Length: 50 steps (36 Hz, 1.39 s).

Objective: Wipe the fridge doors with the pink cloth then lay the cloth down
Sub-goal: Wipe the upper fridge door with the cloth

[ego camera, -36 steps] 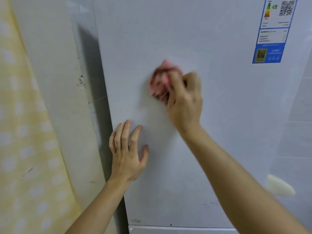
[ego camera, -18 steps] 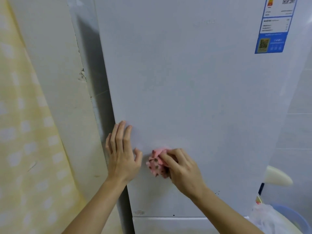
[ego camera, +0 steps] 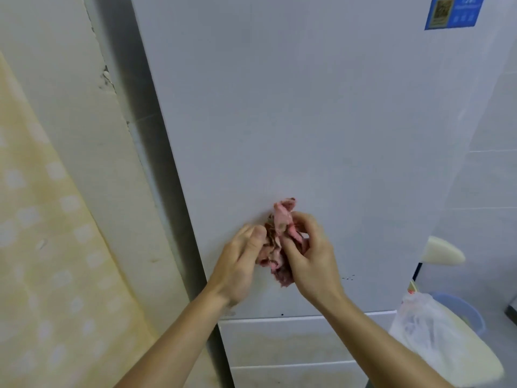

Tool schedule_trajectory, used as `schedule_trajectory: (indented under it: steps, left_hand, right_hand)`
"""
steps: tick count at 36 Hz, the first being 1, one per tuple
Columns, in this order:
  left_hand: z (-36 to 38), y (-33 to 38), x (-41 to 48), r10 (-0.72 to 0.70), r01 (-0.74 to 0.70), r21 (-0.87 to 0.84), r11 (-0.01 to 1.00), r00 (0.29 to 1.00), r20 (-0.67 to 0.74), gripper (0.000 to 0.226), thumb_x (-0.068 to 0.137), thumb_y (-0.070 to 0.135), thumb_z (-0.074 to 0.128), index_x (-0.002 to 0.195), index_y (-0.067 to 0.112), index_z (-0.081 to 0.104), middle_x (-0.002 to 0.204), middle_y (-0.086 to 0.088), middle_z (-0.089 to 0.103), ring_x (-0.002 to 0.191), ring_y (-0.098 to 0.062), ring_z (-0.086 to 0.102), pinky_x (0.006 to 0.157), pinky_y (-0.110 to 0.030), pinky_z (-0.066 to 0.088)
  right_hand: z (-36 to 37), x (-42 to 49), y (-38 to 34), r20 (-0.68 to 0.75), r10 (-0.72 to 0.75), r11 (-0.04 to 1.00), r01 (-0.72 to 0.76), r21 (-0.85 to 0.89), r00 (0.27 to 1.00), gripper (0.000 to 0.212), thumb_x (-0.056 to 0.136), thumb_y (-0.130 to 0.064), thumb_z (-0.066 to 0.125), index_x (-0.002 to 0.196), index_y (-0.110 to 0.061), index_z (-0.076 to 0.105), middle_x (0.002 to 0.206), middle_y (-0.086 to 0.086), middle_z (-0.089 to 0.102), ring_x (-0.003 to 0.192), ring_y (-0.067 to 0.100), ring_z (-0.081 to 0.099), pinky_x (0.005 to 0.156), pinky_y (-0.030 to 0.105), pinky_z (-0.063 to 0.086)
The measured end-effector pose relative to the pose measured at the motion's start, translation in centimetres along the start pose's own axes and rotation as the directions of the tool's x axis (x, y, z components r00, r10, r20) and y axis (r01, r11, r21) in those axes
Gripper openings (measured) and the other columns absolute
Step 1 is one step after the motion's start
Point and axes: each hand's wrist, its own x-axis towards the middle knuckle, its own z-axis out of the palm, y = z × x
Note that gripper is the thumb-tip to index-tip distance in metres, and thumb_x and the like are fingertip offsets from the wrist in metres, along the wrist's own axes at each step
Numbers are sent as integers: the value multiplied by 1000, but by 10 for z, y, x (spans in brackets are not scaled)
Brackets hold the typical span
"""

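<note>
The white upper fridge door (ego camera: 293,113) fills the middle of the head view, with a lower door (ego camera: 302,340) below it. The crumpled pink cloth (ego camera: 275,242) with dark spots is bunched between both hands, just in front of the lower part of the upper door. My left hand (ego camera: 240,264) pinches its left side with thumb and fingers. My right hand (ego camera: 310,256) grips its right side with curled fingers. Whether the cloth touches the door I cannot tell.
A blue label (ego camera: 453,12) sits at the door's top right. A yellow patterned curtain (ego camera: 42,247) hangs at the left, beside a cracked wall (ego camera: 92,107). At the lower right stand a blue bucket (ego camera: 470,312) with a plastic bag (ego camera: 419,326) and a cream rounded object (ego camera: 442,252).
My right hand wiped the cloth down the door from mid-height to near its bottom. My left hand left the door surface and took hold of the cloth too.
</note>
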Motion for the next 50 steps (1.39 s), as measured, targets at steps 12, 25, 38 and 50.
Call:
schedule_trajectory:
  steps: [12,25,38,50]
  left_hand:
    - [-20,-10,-17,-339,334,-391,858,939,57,40,99,-7,54,92,19,84,106,-12,79,105,-26,74,86,-32,59]
    - [-49,-14,-20,-279,480,-312,820,811,515,54,84,10,78,136,11,62,128,-16,71,115,-30,70,95,-37,58]
    - [-29,2,-8,-321,320,42,946,922,217,21,97,8,71,111,22,77,105,2,80,100,-14,76,83,-24,59]
    - [-27,-2,-4,-314,216,255,943,830,461,43,90,24,82,131,28,69,123,2,73,116,-20,65,102,-46,55]
  right_hand:
    - [-17,-33,-11,299,177,984,-179,-19,938,50,97,-39,72,143,-39,53,142,-17,53,125,-11,53,95,15,52]
    - [-39,-20,-15,329,411,848,-489,206,850,37,73,-21,86,97,1,68,82,9,73,75,20,69,62,24,53]
    - [-56,3,-25,292,388,815,-178,-552,874,45,74,-50,91,111,-35,70,93,-11,71,86,3,67,73,22,52]
    - [-54,1,-22,392,326,888,-421,185,860,50,81,23,71,119,-8,65,98,16,77,85,23,72,77,27,58]
